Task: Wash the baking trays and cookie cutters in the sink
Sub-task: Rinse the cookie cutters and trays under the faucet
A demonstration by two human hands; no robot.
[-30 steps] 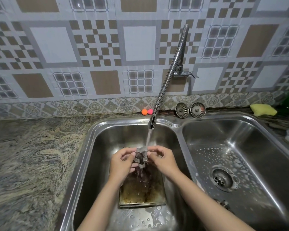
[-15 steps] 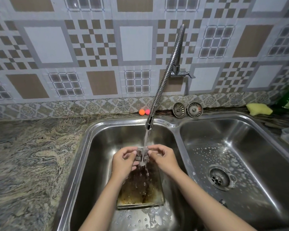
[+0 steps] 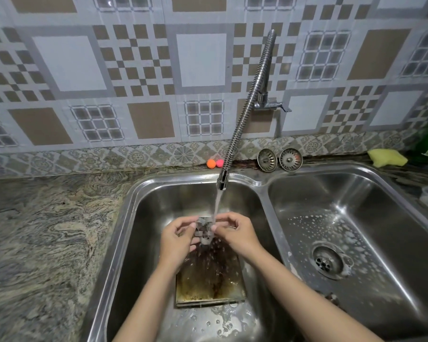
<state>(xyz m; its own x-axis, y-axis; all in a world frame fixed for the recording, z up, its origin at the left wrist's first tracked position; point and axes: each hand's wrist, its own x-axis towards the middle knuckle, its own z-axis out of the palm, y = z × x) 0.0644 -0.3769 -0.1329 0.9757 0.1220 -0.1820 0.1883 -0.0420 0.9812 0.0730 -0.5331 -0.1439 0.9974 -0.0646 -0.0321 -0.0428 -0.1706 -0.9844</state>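
Step in hand, by my judgement: rinsing one cookie cutter (image 3: 205,232) under the running tap (image 3: 247,112). My left hand (image 3: 177,239) and right hand (image 3: 235,234) meet over the left basin (image 3: 134,243) of the double sink. The fingers (image 3: 181,224) of each hand are curled in and pinched on opposite edges of the metal cutter, thumbs toward each other, no open gap beyond the cutter's own width. The stream lands on the cutter's upper edge, beside my right thumb.

To do this well, I judge the cutter should be turned in the stream so water runs through the inside walls and corners, where dough lodges. Grip by the flat band, not the sharp rim. Keep it low in the basin to limit splash.

The cutter sits directly above the baking tray (image 3: 209,282), which lies flat on the left basin floor, brown residue across its surface, not yet clean. Runoff falls onto it.

Count:
- Cookie cutters in view: one.
- Baking trays in view: one; whether another lies beneath it I cannot tell.
- Basins: two; the right basin (image 3: 393,218) carries soap flecks round its drain.
- Loose strainers (image 3: 279,159) on the back ledge: two.
- Small coloured balls (image 3: 215,163): two.
- Yellow sponge (image 3: 386,157): one.
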